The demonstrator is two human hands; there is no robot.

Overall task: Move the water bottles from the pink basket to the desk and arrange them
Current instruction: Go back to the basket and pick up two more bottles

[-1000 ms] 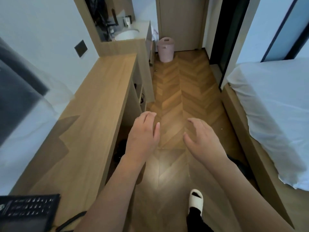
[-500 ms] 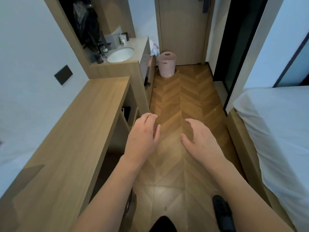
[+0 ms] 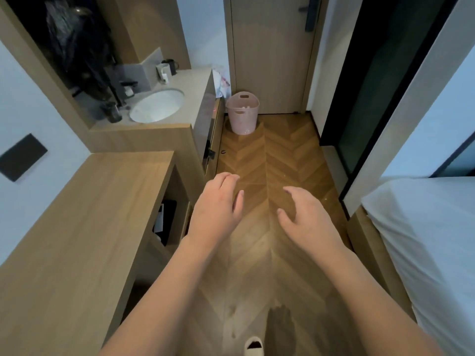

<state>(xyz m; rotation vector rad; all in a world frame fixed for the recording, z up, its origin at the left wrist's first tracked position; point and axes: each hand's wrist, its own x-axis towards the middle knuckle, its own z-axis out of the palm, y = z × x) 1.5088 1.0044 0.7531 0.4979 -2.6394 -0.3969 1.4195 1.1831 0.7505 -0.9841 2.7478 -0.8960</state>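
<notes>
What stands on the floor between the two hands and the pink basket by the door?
Nothing visible does. Only bare wooden floor lies between the left hand, the right hand and the pink basket, which stands beside the sink cabinet.

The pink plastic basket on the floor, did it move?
No. The pink plastic basket stands by the wooden door and sink cabinet as before; only the camera came closer.

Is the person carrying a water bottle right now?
No, both the left hand and the right hand are held out over the floor with nothing in them.
</notes>
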